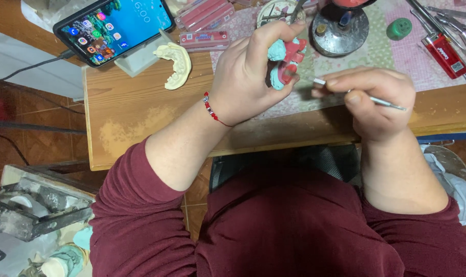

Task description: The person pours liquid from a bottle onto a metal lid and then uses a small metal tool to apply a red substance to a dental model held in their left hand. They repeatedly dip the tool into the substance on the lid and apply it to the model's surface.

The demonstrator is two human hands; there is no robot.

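My left hand (246,74) grips a small dental model (287,62) made of teal plaster with a red wax rim, held just above the wooden table (140,123). A red bead bracelet circles that wrist. My right hand (374,100) pinches a thin metal instrument (389,104) like a pen. Its tip (320,81) points left and sits close to the model's lower edge. Both forearms come out of dark red sleeves.
A cream plaster jaw cast (177,64) lies left of my left hand. A phone (115,25) leans on a stand at the back left. A round metal burner (340,28), a red lighter (444,54), a green cap (399,28) and metal tools sit on a patterned cloth behind.
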